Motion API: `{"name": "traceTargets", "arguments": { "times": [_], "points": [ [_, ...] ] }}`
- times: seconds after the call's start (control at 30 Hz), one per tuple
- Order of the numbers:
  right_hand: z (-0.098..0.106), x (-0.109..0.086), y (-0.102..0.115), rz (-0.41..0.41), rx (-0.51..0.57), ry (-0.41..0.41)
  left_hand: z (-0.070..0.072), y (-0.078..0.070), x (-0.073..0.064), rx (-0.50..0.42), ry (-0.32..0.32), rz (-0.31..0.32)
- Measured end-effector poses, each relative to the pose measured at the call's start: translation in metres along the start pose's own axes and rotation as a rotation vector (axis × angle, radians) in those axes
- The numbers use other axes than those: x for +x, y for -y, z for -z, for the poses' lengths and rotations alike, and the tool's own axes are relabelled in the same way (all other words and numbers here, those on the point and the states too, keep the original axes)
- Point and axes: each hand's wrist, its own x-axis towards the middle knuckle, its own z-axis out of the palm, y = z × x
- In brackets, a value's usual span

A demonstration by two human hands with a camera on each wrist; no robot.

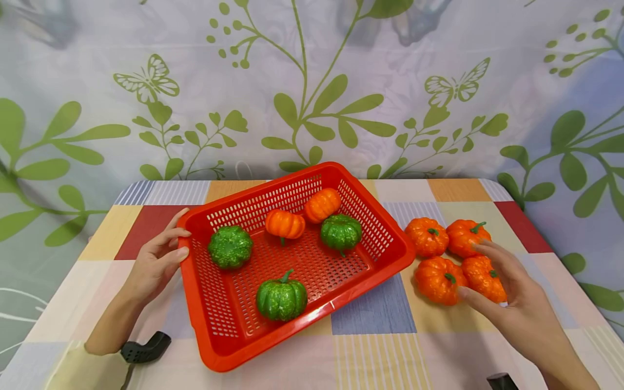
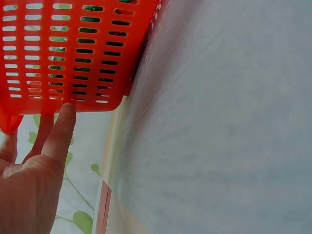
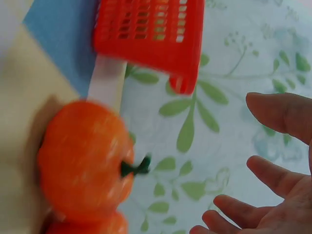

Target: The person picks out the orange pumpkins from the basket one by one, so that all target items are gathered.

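Your right hand (image 1: 519,303) is spread wide, thumb well apart from the fingers, holding nothing. Closest to it, between thumb and fingertips, sits the nearest orange pumpkin (image 1: 482,279). Just past your thumb tip is a second orange pumpkin (image 1: 436,280); beyond your fingertips, a third orange pumpkin (image 1: 463,238); ahead and to the left of them, a fourth orange pumpkin (image 1: 426,238). All four cluster on the tabletop (image 1: 375,357); you cannot tell for sure whether a finger touches one.

Farther to that hand's left stands the red basket (image 1: 192,298). Your left hand (image 1: 153,268) has its fingers fairly straight against the near side's outer rim. Just inside from it lies a green pumpkin (image 1: 231,247); farther right, another green pumpkin (image 1: 281,299) and two small orange pumpkins (image 1: 285,224); farthest from that hand, a last green pumpkin (image 1: 341,233). A patterned cloth (image 1: 190,32) hangs beyond both hands.

You seem to be at the grasp on the cluster, left hand steadying the basket. Next, you would likely close thumb and fingers around one pumpkin and lift it straight up, without rolling its neighbours.
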Motion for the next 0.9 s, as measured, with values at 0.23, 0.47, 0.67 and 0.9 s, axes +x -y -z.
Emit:
{"name": "traceTargets", "arguments": {
  "times": [0.23,0.47,0.67,0.9],
  "points": [
    [-0.020,0.011,0.031,0.127,0.056,0.045,0.000,0.000,0.001,0.008,-0.012,0.021],
    [-0.036,0.018,0.048,0.147,0.098,0.109,-0.001,0.001,0.002,0.021,-0.006,0.021],
    [-0.047,0.025,0.060,0.205,0.143,0.154,0.000,0.002,0.002,0.028,-0.010,0.023],
    [-0.063,0.034,0.077,0.186,0.081,0.219,0.001,0.000,0.001,0.028,-0.016,0.025]
  ]
}}
